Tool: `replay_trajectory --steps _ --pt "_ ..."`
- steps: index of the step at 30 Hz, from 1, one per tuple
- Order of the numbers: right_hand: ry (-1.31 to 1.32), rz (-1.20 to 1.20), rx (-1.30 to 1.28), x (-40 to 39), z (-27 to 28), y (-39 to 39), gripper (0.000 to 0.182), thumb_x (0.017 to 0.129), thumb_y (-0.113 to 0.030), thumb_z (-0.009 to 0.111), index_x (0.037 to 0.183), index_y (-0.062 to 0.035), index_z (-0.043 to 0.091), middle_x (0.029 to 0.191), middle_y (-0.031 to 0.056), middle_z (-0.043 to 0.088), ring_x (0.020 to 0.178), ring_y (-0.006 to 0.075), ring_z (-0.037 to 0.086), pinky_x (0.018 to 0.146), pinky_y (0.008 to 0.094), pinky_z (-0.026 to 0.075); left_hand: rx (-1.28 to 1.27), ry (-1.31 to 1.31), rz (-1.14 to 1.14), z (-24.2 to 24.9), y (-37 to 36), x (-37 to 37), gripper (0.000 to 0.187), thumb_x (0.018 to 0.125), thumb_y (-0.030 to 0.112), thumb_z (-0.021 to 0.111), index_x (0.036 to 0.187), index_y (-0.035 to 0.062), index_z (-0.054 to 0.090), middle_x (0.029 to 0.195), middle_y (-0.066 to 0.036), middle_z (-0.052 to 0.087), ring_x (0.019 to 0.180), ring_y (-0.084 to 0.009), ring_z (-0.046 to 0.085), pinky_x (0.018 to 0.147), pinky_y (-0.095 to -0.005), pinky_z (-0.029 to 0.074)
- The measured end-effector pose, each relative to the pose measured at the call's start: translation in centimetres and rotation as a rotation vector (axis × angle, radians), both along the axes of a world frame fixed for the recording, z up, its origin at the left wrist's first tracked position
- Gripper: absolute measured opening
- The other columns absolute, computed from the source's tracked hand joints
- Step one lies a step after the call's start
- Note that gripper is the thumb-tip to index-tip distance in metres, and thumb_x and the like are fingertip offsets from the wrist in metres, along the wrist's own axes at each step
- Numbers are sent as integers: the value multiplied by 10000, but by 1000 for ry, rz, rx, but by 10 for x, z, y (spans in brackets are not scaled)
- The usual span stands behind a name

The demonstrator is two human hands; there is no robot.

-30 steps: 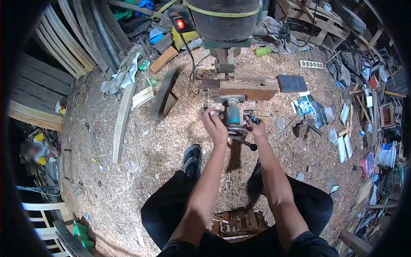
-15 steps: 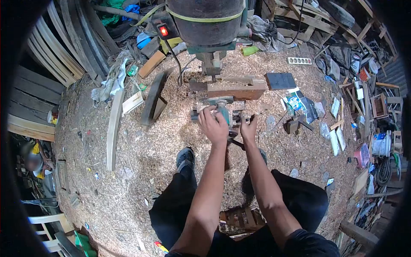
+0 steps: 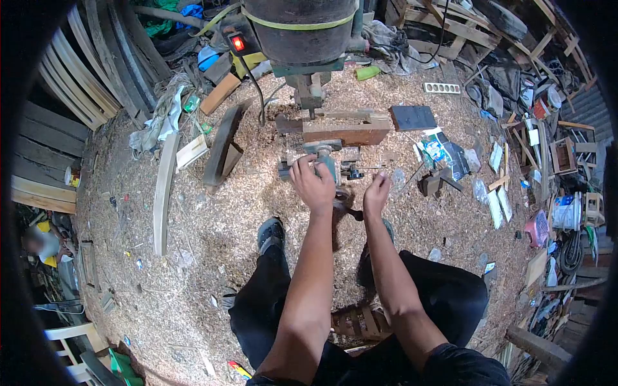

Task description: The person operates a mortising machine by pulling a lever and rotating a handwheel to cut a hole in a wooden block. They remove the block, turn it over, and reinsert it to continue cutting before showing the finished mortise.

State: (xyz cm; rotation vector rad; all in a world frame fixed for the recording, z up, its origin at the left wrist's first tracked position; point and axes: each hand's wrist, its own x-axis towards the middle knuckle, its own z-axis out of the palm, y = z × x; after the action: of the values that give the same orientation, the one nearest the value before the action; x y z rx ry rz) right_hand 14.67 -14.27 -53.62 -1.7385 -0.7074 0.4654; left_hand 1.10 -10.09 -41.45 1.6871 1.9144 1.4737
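Note:
A drilling machine with a dark motor housing (image 3: 299,38) stands ahead, its bit pointing down at a reddish-brown wooden block (image 3: 347,134) held at a green vise (image 3: 327,164). My left hand (image 3: 313,184) rests on the vise's left side, fingers bent and apart. To the right of the vise, my right hand (image 3: 376,193) is closed, thumb and fingers pinched round what looks like a thin rod beside a dark knob (image 3: 354,174). Below the vise, a black-ended lever (image 3: 354,213) sticks out between my forearms.
Wood shavings cover the ground. A curved board (image 3: 165,196) and a dark beam (image 3: 225,147) lie left; a black block (image 3: 413,118) and power strip (image 3: 441,87) lie right. A red switch (image 3: 238,43) glows. Someone (image 3: 45,244) is at the far left.
My right hand has moved slightly away from the vise's side, and its fingers have drawn closer together. My left hand stays on the vise. The whole view has shifted a little.

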Motion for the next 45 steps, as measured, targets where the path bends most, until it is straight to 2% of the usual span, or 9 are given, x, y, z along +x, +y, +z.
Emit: replay_trajectory --steps 6,13,17,25,30,33,37,41,45 --pt "117 -111 19 13 6 5 463 1015 -373 454 1061 70 582 844 125 619 777 219 579 771 349 476 -34 8 -10 2 -2 -1 196 778 117 535 947 39 594 991 -158 596 996 -368 525 912 -476 393" --pt "954 246 -199 4 -1 20 385 884 -316 701 958 48 602 844 119 647 604 189 588 555 292 482 -1 4 -30 0 1 -1 234 788 196 531 938 29 596 960 -170 593 962 -384 528 879 -497 400" --pt "-76 237 -277 -1 -6 10 503 778 -322 810 978 82 587 973 159 621 830 219 593 728 316 503 -25 22 -21 1 0 -1 189 771 126 541 930 38 594 979 -155 596 976 -363 529 902 -468 400" --pt "482 46 17 9 19 -1 611 940 -477 551 1153 93 610 1043 204 650 897 250 601 874 343 444 16 0 -30 0 3 -1 228 793 209 543 928 31 594 940 -165 589 944 -384 529 866 -489 404" --pt "153 196 -359 0 17 1 704 1022 -523 266 1082 56 661 1161 219 634 1071 267 569 956 391 397 3 2 -28 2 0 0 179 764 120 551 915 40 604 961 -146 598 966 -357 531 889 -468 406" --pt "512 79 9 25 16 -4 789 989 -590 286 1124 111 622 1204 268 606 1147 301 548 1008 406 372 -5 0 -19 5 -1 0 182 759 113 557 918 41 605 963 -146 598 968 -357 530 890 -467 406" --pt "365 137 -479 16 22 13 735 1006 -546 301 1036 82 683 1210 222 624 1170 325 535 1058 397 319 -4 -6 -25 1 0 1 185 753 104 565 922 42 608 966 -146 598 970 -359 528 895 -465 406" --pt "373 84 -27 28 9 8 614 991 -482 442 966 76 697 1027 185 683 1012 307 597 968 387 411 -8 -18 -37 2 -1 0 180 755 107 567 918 45 612 967 -144 598 973 -359 530 903 -463 407" --pt "705 215 -253 39 -4 17 413 952 -314 604 1123 62 601 933 115 664 798 201 644 700 332 533 0 2 -47 -1 1 -1 228 768 198 575 934 42 589 953 -159 581 955 -382 518 876 -488 402"
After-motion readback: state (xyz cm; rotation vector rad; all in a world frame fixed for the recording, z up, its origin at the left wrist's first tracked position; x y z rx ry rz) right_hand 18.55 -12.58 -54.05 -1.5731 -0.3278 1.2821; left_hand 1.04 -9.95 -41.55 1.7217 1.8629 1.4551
